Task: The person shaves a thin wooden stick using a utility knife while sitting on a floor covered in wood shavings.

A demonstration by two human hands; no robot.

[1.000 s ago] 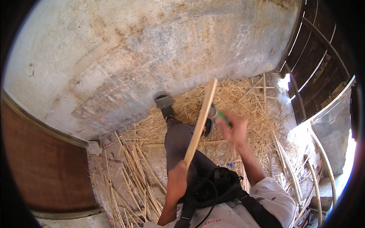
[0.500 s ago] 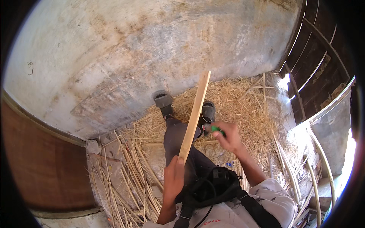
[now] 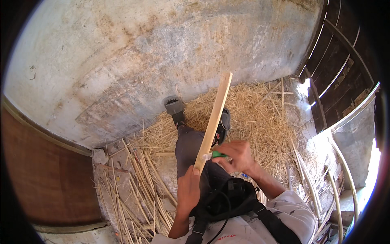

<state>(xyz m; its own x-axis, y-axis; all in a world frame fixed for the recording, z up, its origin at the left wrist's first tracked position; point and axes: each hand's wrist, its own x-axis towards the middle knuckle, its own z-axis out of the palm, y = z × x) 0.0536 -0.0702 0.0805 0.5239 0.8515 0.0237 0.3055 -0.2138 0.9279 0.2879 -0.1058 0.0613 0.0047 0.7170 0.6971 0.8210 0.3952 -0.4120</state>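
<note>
A long flat wooden strip (image 3: 216, 110) slants up and away over my legs. My left hand (image 3: 188, 188) is closed around its near end, thumb on top. In my right hand (image 3: 239, 156) is a small green-handled tool (image 3: 218, 154), gripped with the fingers closed. Its pale, whitish head lies against the strip's face just above my left thumb. Whether that head is a blade or bristles cannot be made out.
Straw (image 3: 260, 118) covers the ground past my shoes. Thin sticks (image 3: 138, 191) lie heaped at my left. A stained wall (image 3: 170, 57) rises ahead, and a brown panel (image 3: 48, 171) stands far left. Curved poles (image 3: 343, 171) lean at the right. A black bag (image 3: 223, 199) hangs at my waist.
My right hand has moved left and slightly down, bringing the green-handled tool onto the strip. The strip's far end has shifted a little to the right.
</note>
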